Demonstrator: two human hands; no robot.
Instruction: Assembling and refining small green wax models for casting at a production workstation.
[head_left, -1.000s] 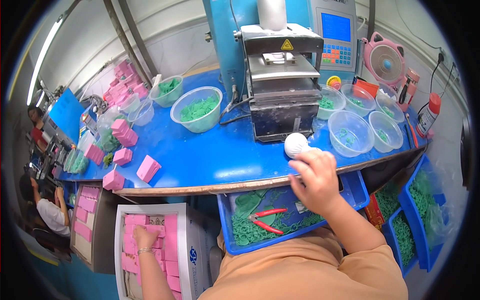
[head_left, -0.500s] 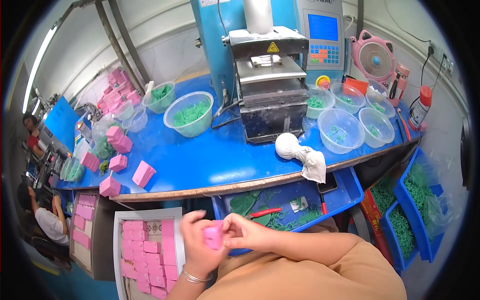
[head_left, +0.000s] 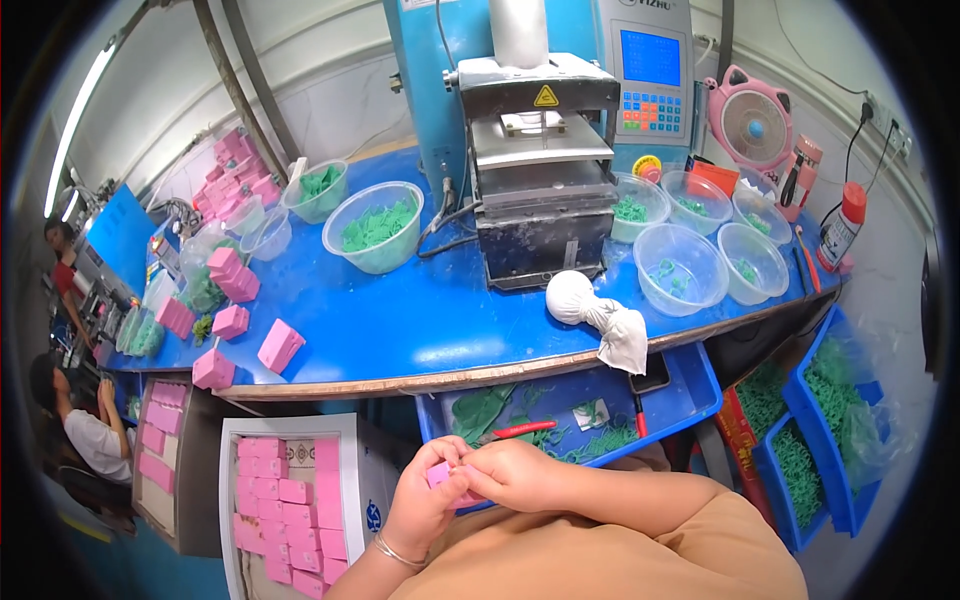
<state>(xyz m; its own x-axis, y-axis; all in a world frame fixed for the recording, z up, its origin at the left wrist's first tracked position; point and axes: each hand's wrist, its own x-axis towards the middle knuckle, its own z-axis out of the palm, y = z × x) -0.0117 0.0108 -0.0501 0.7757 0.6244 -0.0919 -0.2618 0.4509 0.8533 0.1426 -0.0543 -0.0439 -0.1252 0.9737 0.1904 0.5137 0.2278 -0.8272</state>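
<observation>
Close to my body, both hands are closed around a small pink box (head_left: 438, 474). My left hand (head_left: 423, 505), with a silver bangle at the wrist, holds it from the left. From the right, my right hand (head_left: 512, 472) grips it with bent fingers, which cover much of it. Just beyond the hands, a blue drawer (head_left: 685, 408) under the bench holds green stringy pieces, a red-handled tool (head_left: 524, 428) and a dark-screened phone (head_left: 652, 375). A white carton (head_left: 340, 428) to the left of my hands is filled with rows of similar pink boxes (head_left: 270, 488).
A press machine (head_left: 545, 185) stands on the blue bench (head_left: 440, 325), with a white cloth bundle (head_left: 597, 312) before it. Clear bowls (head_left: 375, 255) hold green pieces. Blue bins (head_left: 795, 480) stand lower right. Loose pink boxes (head_left: 281, 346) lie left; another person (head_left: 95, 435) sits farther left.
My hands have come closer together around the pink box, and it is now more covered by the fingers. My left fingers, raised before, have folded down over it. The view has shifted slightly.
</observation>
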